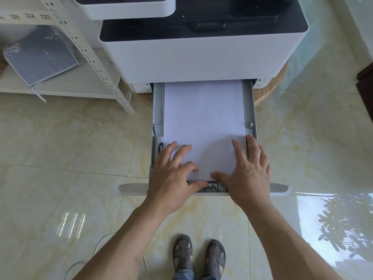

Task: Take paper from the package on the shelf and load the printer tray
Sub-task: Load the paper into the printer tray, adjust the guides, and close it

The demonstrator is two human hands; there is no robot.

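The white printer stands ahead with its grey paper tray pulled out toward me. A stack of white paper lies flat inside the tray. My left hand rests palm down on the paper's near left corner, fingers spread, thumb at the near edge. My right hand presses on the near right corner, its outer fingers over the tray's right side guide. Neither hand grips anything. A blue-grey paper package leans on the shelf at the left.
A white metal shelf with perforated posts stands left of the printer. The printer sits on a round wooden base. The floor is glossy cream tile. My sandalled feet stand just behind the tray front. A white cable curls at lower left.
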